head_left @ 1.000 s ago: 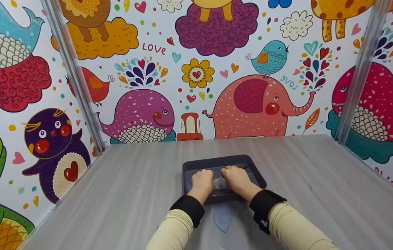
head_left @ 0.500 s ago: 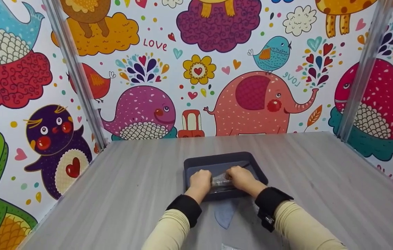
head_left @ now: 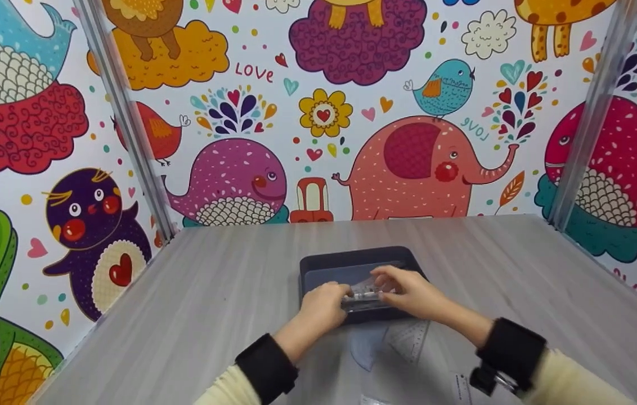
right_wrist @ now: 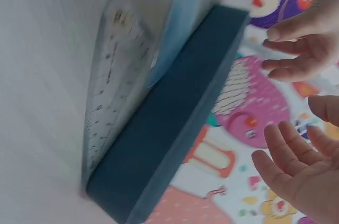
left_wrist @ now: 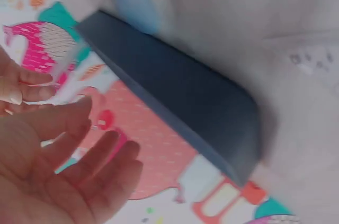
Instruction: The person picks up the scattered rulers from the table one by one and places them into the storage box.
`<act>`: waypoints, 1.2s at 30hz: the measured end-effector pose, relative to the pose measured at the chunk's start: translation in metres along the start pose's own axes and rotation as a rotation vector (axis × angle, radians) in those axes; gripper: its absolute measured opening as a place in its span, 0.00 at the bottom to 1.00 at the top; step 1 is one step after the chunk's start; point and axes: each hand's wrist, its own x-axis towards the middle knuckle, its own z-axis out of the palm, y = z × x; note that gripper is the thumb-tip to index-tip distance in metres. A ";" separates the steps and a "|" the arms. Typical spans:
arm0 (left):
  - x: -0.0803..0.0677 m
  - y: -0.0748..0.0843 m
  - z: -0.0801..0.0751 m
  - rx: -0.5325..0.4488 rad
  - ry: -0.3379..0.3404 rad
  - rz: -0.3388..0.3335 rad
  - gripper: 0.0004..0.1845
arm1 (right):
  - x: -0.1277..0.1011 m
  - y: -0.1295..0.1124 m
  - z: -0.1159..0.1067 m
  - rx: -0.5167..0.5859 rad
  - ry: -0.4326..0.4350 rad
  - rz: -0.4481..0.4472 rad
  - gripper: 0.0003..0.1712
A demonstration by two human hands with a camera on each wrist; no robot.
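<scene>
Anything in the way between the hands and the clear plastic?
Nothing visible: in the head view, the left hand and right hand flank the clear plastic, with no object between, over the dark tray.

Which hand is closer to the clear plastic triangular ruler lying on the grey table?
Right. The right hand is just beyond the ruler, while the left hand is farther off, beyond it and to its left.
</scene>
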 end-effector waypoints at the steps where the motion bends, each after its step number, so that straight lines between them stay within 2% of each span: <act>1: -0.005 0.002 -0.003 -0.003 -0.004 0.011 0.17 | -0.006 -0.003 -0.001 0.018 -0.011 -0.010 0.21; 5: -0.023 0.011 -0.006 -0.004 -0.028 0.026 0.18 | -0.026 -0.010 0.000 0.049 -0.064 -0.044 0.20; 10: -0.040 0.017 -0.001 -0.015 -0.077 0.015 0.20 | -0.043 -0.006 0.009 -0.066 -0.110 -0.143 0.19; 15: -0.050 0.016 0.008 -0.043 -0.168 0.022 0.21 | -0.053 0.000 0.021 -0.159 -0.145 -0.241 0.20; 20: -0.066 0.016 0.019 -0.068 -0.279 0.047 0.20 | -0.062 0.001 0.037 -0.222 -0.234 -0.261 0.23; 24: -0.075 0.019 0.024 -0.021 -0.344 0.077 0.19 | -0.068 0.001 0.050 -0.247 -0.308 -0.219 0.25; 30: -0.076 0.025 0.026 0.036 -0.409 0.150 0.23 | -0.068 -0.003 0.054 -0.300 -0.388 -0.163 0.25; 36: -0.077 0.031 0.023 0.071 -0.423 0.163 0.22 | -0.067 -0.010 0.055 -0.366 -0.420 -0.117 0.23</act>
